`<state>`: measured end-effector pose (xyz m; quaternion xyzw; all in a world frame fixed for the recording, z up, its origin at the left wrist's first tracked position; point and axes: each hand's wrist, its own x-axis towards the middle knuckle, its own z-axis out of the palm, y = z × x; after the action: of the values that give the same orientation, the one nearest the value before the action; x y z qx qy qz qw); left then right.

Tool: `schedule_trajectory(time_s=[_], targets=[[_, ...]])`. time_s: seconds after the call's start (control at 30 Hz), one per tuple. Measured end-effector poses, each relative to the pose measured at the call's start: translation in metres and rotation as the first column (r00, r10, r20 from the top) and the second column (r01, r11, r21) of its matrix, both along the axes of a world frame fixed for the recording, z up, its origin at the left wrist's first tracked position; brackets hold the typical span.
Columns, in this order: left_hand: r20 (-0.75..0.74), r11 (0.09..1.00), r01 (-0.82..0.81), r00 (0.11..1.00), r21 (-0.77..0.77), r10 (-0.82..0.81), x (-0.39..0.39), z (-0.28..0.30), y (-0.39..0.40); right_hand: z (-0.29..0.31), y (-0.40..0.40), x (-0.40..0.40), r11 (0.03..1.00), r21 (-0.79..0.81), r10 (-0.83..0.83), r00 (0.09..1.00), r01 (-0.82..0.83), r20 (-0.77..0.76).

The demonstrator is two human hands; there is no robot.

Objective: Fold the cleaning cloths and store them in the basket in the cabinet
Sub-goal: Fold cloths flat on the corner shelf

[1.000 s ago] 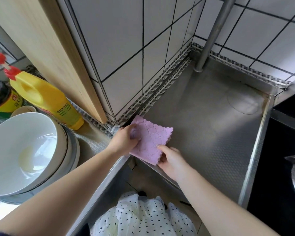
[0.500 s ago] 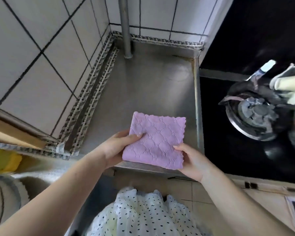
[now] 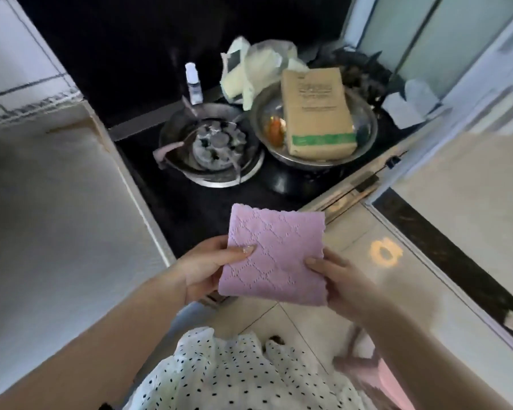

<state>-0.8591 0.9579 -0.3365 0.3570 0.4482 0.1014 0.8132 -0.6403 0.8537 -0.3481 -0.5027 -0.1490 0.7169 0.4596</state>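
We have lifted the folded purple cloth (image 3: 274,257) off the bench (image 3: 57,202); both hands, left (image 3: 208,267) and right (image 3: 342,284), now grip it before the stove (image 3: 216,149).

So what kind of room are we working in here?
Most likely a home kitchen: a black stove with a gas burner, a metal bowl holding a paper package, and a tiled wall. Both hands hold the pink cloth.

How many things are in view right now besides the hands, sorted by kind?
Cleaning cloth: 1, the folded purple cloth, held by the left hand and right hand
Metal bowls: 2
Brown paper package: 1
Small white bottle: 1
Plastic bag: 1
Total: 6
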Motion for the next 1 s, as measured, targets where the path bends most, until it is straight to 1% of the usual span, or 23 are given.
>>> schedule_trajectory(time_s=[0.17, 0.27, 0.37, 0.5, 0.63, 0.77, 0.87, 1.0], targets=[[-0.040, 0.980, 0.197, 0.980, 0.040, -0.196, 0.116, 0.000, -0.005, 0.001, -0.049, 0.085, 0.973, 0.002, -0.228, 0.972, 0.229, -0.048], [-0.045, 0.948, 0.315, 0.949, 0.041, -0.314, 0.188, -0.001, -0.013, 0.001, -0.082, 0.131, 0.916, -0.025, -0.400, 0.914, 0.399, -0.069], [-0.045, 0.910, 0.412, 0.911, 0.035, -0.411, 0.247, -0.002, -0.025, -0.004, -0.111, 0.163, 0.851, -0.041, -0.526, 0.849, 0.524, -0.060], [-0.057, 0.813, 0.582, 0.813, 0.025, -0.580, 0.320, -0.007, -0.044, -0.014, -0.150, 0.197, 0.732, -0.082, -0.679, 0.734, 0.677, -0.004], [-0.076, 0.714, 0.700, 0.711, -0.019, -0.699, 0.389, -0.015, -0.059, -0.023, -0.179, 0.229, 0.608, -0.124, -0.788, 0.615, 0.784, 0.024], [-0.074, 0.596, 0.802, 0.593, -0.039, -0.802, 0.460, -0.021, -0.069, -0.027, -0.193, 0.267, 0.507, -0.118, -0.860, 0.511, 0.854, 0.003], [-0.082, 0.504, 0.863, 0.500, -0.040, -0.862, 0.527, -0.025, -0.076, -0.035, -0.202, 0.307, 0.391, -0.137, -0.918, 0.396, 0.910, 0.009], [-0.119, 0.375, 0.926, 0.367, -0.053, -0.923, 0.612, -0.024, -0.085, -0.034, -0.209, 0.361, 0.304, -0.130, -0.948, 0.314, 0.944, 0.058]])
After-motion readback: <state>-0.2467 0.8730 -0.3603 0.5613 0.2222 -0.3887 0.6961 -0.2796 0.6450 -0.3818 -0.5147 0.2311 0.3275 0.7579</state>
